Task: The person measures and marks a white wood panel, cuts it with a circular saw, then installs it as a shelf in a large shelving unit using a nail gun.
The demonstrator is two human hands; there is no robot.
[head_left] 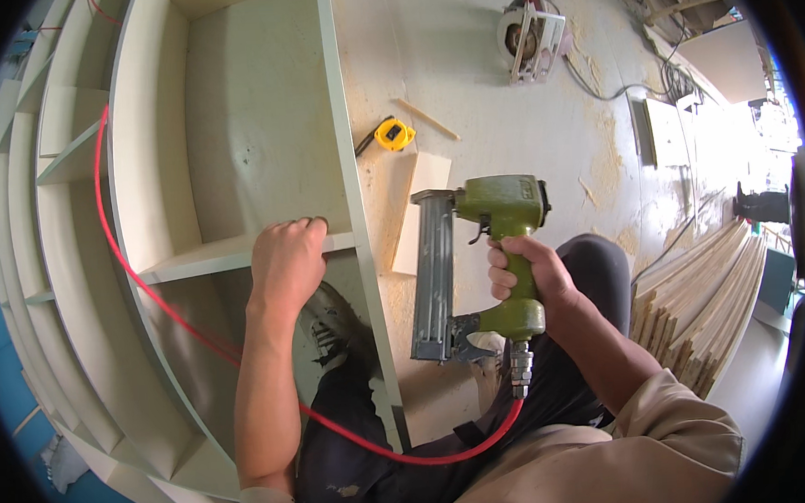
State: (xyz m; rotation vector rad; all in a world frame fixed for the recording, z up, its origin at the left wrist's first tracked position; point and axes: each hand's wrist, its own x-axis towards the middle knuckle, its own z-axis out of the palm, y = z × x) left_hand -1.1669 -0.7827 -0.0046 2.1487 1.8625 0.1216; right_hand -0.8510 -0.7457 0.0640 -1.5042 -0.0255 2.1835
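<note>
1. A carpentry workshop: sawdust and offcuts lie over the pale floor (505,128).
2. An unfinished cream cabinet (259,122) with open shelves lies there.
3. A stack of wooden boards (705,299), a circular saw (528,34), a yellow tape measure (395,134) and a green pneumatic nail gun (484,247) on a red air hose (150,292).

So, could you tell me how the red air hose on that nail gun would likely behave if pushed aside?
The red air hose looks floppy: it drapes in loose curves over the cabinet. It would probably slide yet spring back, being coupled to the green nail gun gripped in the right hand.
</note>
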